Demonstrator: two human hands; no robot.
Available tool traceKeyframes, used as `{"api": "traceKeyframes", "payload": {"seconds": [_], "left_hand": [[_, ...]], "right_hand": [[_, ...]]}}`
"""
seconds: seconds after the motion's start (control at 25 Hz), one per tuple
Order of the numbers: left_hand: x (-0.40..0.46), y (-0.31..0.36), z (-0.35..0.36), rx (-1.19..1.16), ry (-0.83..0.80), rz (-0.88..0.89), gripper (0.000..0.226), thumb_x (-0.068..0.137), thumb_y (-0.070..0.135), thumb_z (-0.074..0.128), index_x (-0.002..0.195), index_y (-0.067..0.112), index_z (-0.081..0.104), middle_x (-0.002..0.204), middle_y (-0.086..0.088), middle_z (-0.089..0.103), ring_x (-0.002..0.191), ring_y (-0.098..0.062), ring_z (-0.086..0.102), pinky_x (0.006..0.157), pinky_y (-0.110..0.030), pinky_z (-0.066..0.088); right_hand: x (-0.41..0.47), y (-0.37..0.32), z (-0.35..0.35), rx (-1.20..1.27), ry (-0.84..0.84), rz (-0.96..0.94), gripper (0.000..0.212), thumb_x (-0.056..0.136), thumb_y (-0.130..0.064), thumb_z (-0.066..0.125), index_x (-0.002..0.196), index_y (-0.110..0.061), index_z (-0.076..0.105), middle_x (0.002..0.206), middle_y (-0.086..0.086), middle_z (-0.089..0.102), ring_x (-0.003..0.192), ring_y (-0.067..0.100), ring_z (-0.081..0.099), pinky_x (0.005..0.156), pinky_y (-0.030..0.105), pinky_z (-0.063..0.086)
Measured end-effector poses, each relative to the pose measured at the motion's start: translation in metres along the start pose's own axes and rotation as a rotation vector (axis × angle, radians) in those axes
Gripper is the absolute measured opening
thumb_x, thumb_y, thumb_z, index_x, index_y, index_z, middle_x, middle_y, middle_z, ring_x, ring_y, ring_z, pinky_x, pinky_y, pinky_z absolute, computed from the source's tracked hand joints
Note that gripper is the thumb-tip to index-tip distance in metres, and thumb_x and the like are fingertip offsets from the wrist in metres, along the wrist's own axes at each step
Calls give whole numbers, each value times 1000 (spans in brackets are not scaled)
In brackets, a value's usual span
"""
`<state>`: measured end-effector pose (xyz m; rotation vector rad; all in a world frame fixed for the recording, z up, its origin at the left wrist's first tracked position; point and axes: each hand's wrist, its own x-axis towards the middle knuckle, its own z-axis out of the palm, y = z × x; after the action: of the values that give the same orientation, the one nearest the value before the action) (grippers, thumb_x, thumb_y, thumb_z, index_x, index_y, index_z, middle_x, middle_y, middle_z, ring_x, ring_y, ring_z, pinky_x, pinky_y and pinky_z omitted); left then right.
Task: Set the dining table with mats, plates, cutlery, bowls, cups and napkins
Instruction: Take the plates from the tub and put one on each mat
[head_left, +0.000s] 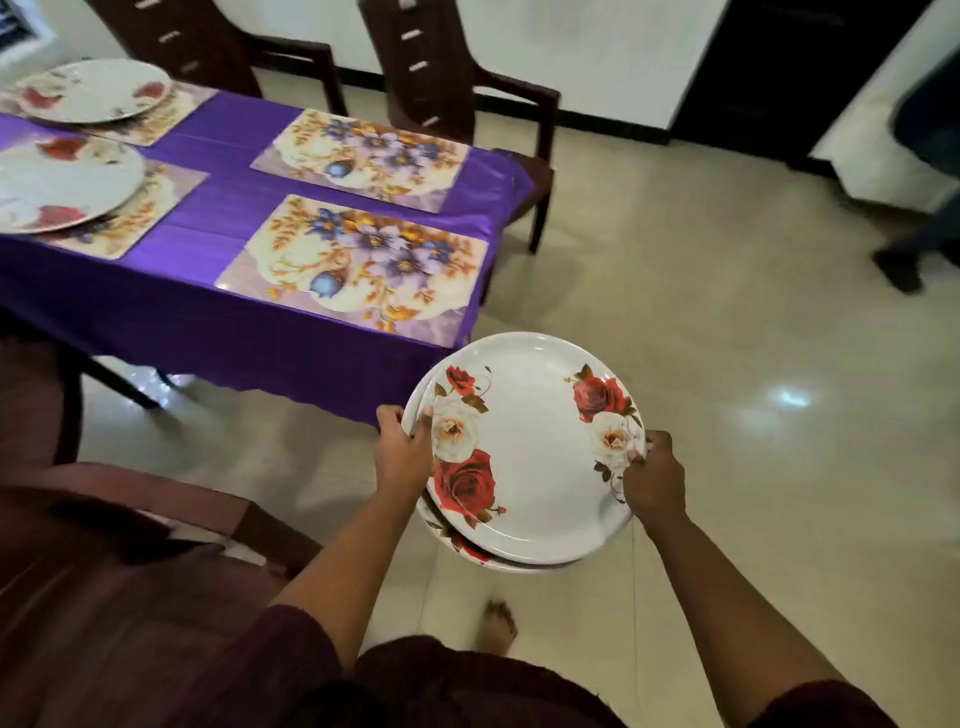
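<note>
- Person stands on the tiled floor (727, 312) beside a corner of the bench (208, 322), one bare foot (498, 623) visible below the load.
- Left hand (402, 447) grips the left rim of a stack of plates (530, 457): thumb lies on the top face, fingers curl under the edge.
- Right hand (652, 478) grips the right rim the same way. A hold on opposite sides likely keeps the stack level and stops the plates sliding.
- Stack is carried in the air over the floor, just short of the bench corner, not yet touching it. At least two plates: a second rim shows below and to the left of the top one. Exact count cannot be told.
- Top plate is white with red and white roses near both hands.
- Nearest mat (353, 265) lies bare on the purple cloth, closest to the stack; judged the likely next spot.
- Far mat (363, 158) behind it, by a dark chair (441, 78), is also bare.
- At left, near plate (62, 182) and far plate (93, 91) each rest on their own mats: two places plated, two left.
- No cutlery, bowls, cups or napkins in view; task judged early.
- A second person's leg and shoe (898, 270) at far right.
</note>
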<state>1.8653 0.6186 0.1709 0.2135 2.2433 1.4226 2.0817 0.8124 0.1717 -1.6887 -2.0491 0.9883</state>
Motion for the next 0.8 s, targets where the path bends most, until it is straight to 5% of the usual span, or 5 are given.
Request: {"api": "traceKeyframes", "payload": {"seconds": [0.24,0.44,0.8], "left_hand": [[71,11,-38,-189,285,-163,40,90,59,53,109,24,46,99,3,63,91,-16,63,77,-41,56],[141,15,-70,-262,489,-248,36,101,48,37,100,15,51,86,1,57,83,-15,57,58,-26,39],[238,13,-120,-331,790,-309,38,102,47,34,101,14,52,95,-6,62,91,-27,58,74,-36,45]], "right_hand": [[115,-119,77,-80,-264,-270,26,93,-5,50,118,-10,50,99,15,65,89,33,59,70,34,41],[168,-201,162,-61,-369,-358,27,90,-3,50,117,-10,53,104,16,66,97,35,60,78,36,46],[261,-311,249,-55,-469,-371,33,89,-6,56,122,-14,56,115,12,65,109,34,59,94,47,48]]}}
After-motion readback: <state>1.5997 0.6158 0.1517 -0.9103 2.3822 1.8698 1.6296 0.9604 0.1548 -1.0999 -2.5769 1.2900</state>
